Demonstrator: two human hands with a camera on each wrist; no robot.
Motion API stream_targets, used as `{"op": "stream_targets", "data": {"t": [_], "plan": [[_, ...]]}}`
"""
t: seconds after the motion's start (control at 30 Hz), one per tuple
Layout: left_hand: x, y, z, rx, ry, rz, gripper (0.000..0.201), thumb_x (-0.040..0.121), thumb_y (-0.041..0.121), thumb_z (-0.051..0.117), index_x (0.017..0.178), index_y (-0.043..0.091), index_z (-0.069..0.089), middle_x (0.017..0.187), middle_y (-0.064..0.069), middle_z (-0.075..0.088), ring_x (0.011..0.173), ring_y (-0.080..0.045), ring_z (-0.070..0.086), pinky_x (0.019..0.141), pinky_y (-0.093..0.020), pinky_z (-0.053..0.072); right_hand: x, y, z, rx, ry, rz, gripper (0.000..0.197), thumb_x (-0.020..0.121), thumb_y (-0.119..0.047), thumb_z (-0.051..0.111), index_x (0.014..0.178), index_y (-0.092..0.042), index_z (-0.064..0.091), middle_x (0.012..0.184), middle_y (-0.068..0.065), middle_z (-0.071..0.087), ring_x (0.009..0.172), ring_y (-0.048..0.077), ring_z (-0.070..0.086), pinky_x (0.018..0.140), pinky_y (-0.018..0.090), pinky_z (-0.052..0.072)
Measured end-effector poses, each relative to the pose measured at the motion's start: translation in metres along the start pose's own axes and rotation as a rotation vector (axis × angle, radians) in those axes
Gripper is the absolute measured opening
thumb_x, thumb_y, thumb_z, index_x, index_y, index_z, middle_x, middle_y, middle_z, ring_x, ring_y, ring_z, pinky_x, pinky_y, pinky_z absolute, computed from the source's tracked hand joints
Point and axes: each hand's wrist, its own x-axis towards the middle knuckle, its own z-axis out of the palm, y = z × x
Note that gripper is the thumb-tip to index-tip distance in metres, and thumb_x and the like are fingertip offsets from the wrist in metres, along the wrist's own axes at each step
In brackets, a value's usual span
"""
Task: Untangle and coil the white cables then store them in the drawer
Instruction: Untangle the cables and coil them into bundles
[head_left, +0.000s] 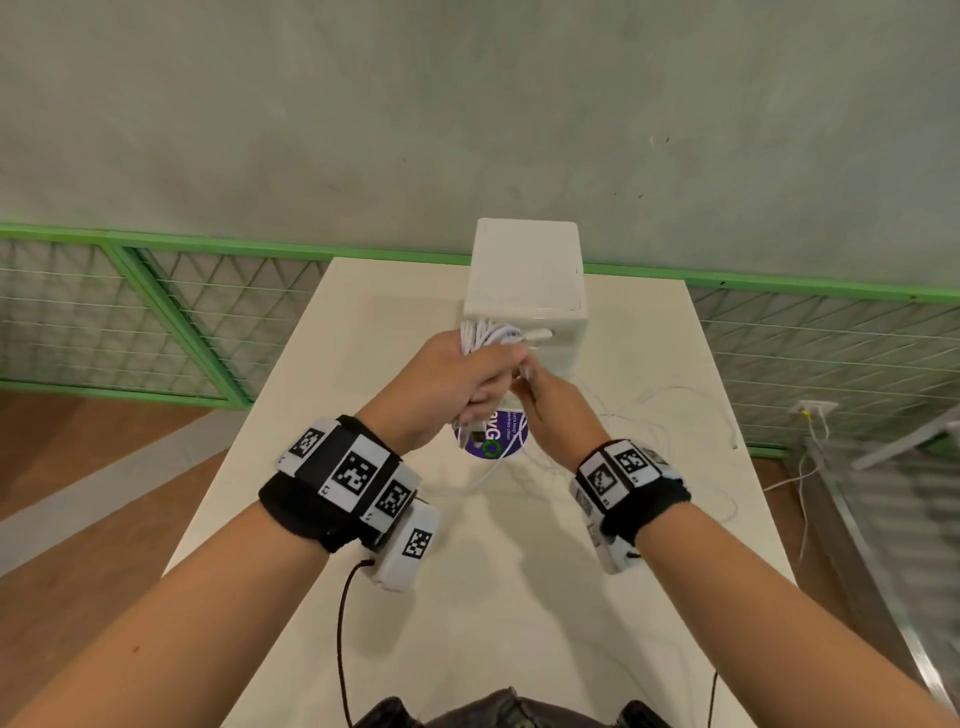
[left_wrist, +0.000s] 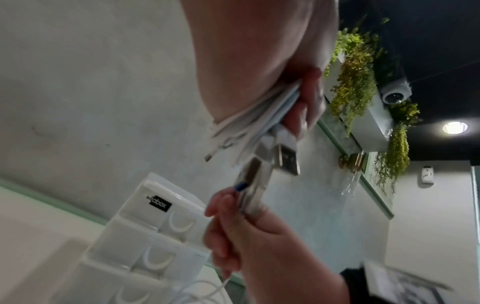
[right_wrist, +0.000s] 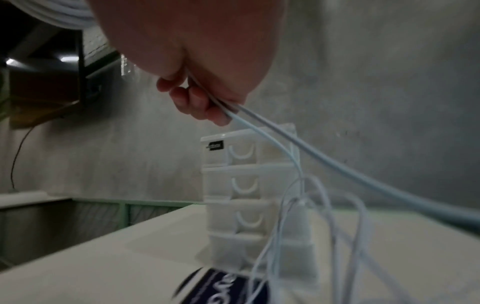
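Observation:
My left hand (head_left: 470, 376) is raised in front of the white drawer unit (head_left: 525, 280) and grips a coiled bundle of white cables (head_left: 488, 335). In the left wrist view several USB plugs (left_wrist: 284, 159) stick out of that bundle (left_wrist: 244, 129) below the curled fingers (left_wrist: 309, 96). My right hand (head_left: 540, 400) is just right of it and pinches a cable end, a plug with a blue insert (left_wrist: 248, 185). In the right wrist view two white strands (right_wrist: 262, 123) run out of its curled fingers (right_wrist: 197, 102) down to the table.
Loose white cables (head_left: 670, 410) sprawl over the white table (head_left: 363, 597) to the right of the drawer unit. A purple round sticker (head_left: 491, 444) lies under my hands. The unit's stacked drawers (right_wrist: 233, 185) look closed. A green mesh fence (head_left: 156, 312) borders the table.

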Motion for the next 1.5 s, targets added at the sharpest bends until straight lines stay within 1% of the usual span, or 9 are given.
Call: {"op": "stream_targets", "data": {"t": [0.33,0.53,0.63,0.77,0.87,1.0,1.13,1.3,1.5], "plan": [[0.034,0.028,-0.016,-0.642,0.419,0.275,0.008,0.100,0.013,0.043,0.094,0.009,0.046,0.058,0.004,0.046,0.045,-0.009,0.043,0.047,-0.020,0.035,-0.030,-0.001,0.049,-0.018,-0.208,0.023,0.018,0.092,-0.004,0.038,0.104,-0.011,0.049,0.085,0.011,0.062,0.069,0.017,0.046,0.065,0.028,0.037],[0.049,-0.005,-0.032,-0.168,0.669,0.409,0.011,0.098,0.013,0.046,0.107,0.018,0.049,0.059,0.012,0.057,0.063,-0.010,0.052,0.070,-0.032,0.043,-0.033,-0.015,0.033,-0.014,-0.218,-0.153,0.028,0.088,0.002,0.037,0.103,-0.015,0.054,0.087,0.004,0.063,0.077,0.010,0.048,0.075,0.028,0.043],[0.048,-0.017,-0.031,0.426,0.595,0.423,0.030,0.095,0.017,0.047,0.102,-0.010,0.058,0.076,0.000,0.056,0.078,-0.011,0.053,0.090,-0.014,0.036,-0.031,-0.023,0.026,0.093,-0.185,-0.200,0.025,0.092,-0.002,0.038,0.099,-0.019,0.055,0.082,0.004,0.061,0.073,0.013,0.050,0.071,0.030,0.044],[0.039,-0.033,-0.029,0.805,0.221,0.182,0.034,0.093,0.030,0.051,0.083,-0.002,0.057,0.082,-0.014,0.063,0.065,-0.019,0.053,0.072,-0.037,0.048,-0.020,-0.018,0.000,0.141,0.045,-0.255,0.024,0.088,-0.004,0.043,0.099,-0.012,0.062,0.084,0.010,0.065,0.075,0.012,0.048,0.071,0.024,0.036],[0.026,-0.030,-0.021,0.577,0.007,0.007,0.038,0.098,0.031,0.046,0.075,0.003,0.056,0.050,0.000,0.049,0.040,-0.006,0.047,0.046,-0.022,0.039,-0.013,-0.010,-0.019,0.084,0.120,-0.271,0.027,0.088,-0.023,0.041,0.099,-0.014,0.064,0.088,-0.004,0.065,0.080,0.008,0.047,0.075,0.016,0.034],[0.020,-0.030,-0.014,0.504,-0.156,-0.045,0.055,0.087,0.050,0.058,0.061,0.002,0.049,0.043,-0.007,0.042,0.035,-0.021,0.037,0.036,-0.023,0.031,-0.004,0.002,-0.031,0.089,0.133,-0.164,0.017,0.082,-0.025,0.053,0.091,-0.013,0.061,0.085,-0.009,0.057,0.079,0.002,0.048,0.073,0.009,0.035],[0.020,-0.028,-0.018,0.459,-0.055,-0.027,0.041,0.087,0.034,0.065,0.054,0.019,0.044,0.046,-0.008,0.039,0.041,-0.023,0.034,0.039,-0.025,0.028,0.000,0.022,-0.033,0.069,0.199,-0.096,0.016,0.077,-0.015,0.071,0.090,-0.014,0.062,0.091,-0.004,0.055,0.086,0.010,0.050,0.078,0.015,0.039],[0.018,-0.023,-0.026,0.194,0.162,-0.054,0.031,0.091,0.024,0.061,0.077,-0.004,0.056,0.044,0.002,0.033,0.037,-0.013,0.026,0.038,-0.018,0.023,-0.010,0.037,-0.025,0.017,0.082,0.052,0.039,0.078,-0.020,0.071,0.114,-0.018,0.058,0.109,-0.001,0.054,0.097,0.006,0.049,0.089,0.019,0.037],[0.021,-0.015,-0.037,0.105,0.350,-0.009,0.020,0.091,0.015,0.060,0.081,-0.002,0.060,0.040,0.005,0.034,0.034,-0.009,0.027,0.036,-0.017,0.023,-0.022,0.052,-0.017,0.146,0.014,0.256,0.017,0.093,-0.028,0.050,0.100,-0.022,0.065,0.077,0.001,0.070,0.080,0.017,0.063,0.077,0.028,0.044]]}}
